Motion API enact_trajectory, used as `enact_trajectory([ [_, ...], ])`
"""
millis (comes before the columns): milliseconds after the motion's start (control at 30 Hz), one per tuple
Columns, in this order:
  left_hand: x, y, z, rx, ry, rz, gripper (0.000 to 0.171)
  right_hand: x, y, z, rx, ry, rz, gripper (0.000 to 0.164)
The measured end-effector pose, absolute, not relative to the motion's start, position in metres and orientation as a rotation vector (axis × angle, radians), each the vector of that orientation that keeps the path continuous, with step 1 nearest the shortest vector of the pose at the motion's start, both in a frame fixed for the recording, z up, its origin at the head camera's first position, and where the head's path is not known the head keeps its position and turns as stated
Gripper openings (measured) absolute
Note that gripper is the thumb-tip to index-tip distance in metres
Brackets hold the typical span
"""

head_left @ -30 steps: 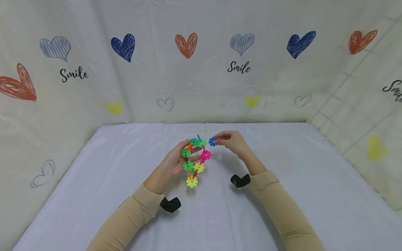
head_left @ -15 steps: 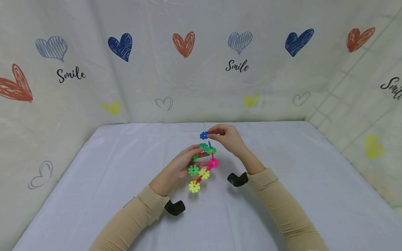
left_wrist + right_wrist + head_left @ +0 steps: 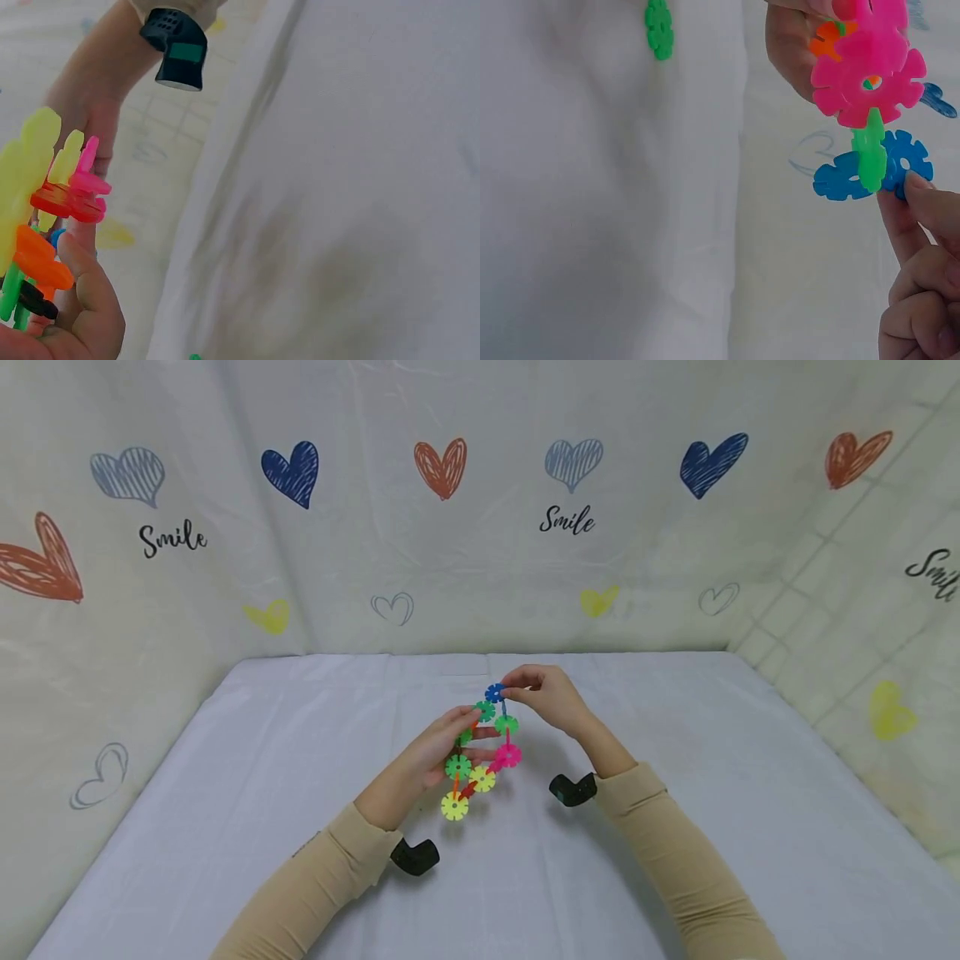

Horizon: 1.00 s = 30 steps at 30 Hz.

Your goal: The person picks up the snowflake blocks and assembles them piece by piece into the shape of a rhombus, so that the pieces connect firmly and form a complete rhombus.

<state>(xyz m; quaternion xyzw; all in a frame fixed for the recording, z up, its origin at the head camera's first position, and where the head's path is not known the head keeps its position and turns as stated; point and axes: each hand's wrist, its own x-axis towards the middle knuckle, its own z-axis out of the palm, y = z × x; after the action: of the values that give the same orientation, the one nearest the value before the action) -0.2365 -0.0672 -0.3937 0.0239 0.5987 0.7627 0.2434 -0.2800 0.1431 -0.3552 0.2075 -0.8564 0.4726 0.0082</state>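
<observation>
A chain of notched plastic snowflake discs hangs from my left hand [image 3: 423, 756], which holds it by the green discs. Pink discs [image 3: 870, 82], a yellow disc [image 3: 454, 807] and red and orange discs [image 3: 45, 259] are linked in it. My right hand [image 3: 551, 697] pinches a blue snowflake disc [image 3: 493, 692] between thumb and finger, at the top of the chain. In the right wrist view, this disc meets another blue disc [image 3: 836, 180] beside a light green disc [image 3: 870, 154]; whether their slots interlock, I cannot tell.
A white cloth [image 3: 675, 827] covers the table. Against it, a green disc [image 3: 660, 30] shows at the top of the right wrist view. Behind stands a pale curtain [image 3: 495, 560] printed with hearts and words. Black wrist cameras [image 3: 573, 790] sit below both cuffs.
My left hand and the chain shifted right. The right hand's blue disc first moved left and up, above the chain, then came down to its top end.
</observation>
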Motion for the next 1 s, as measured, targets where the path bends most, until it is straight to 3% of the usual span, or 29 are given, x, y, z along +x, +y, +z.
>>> enact_trajectory([
  [1000, -0.241, -0.08, -0.394, 0.178, 1.724, 2.009, 0.047, -0.283, 0.155, -0.366, 0.772, -2.668, 1.634, 0.012],
])
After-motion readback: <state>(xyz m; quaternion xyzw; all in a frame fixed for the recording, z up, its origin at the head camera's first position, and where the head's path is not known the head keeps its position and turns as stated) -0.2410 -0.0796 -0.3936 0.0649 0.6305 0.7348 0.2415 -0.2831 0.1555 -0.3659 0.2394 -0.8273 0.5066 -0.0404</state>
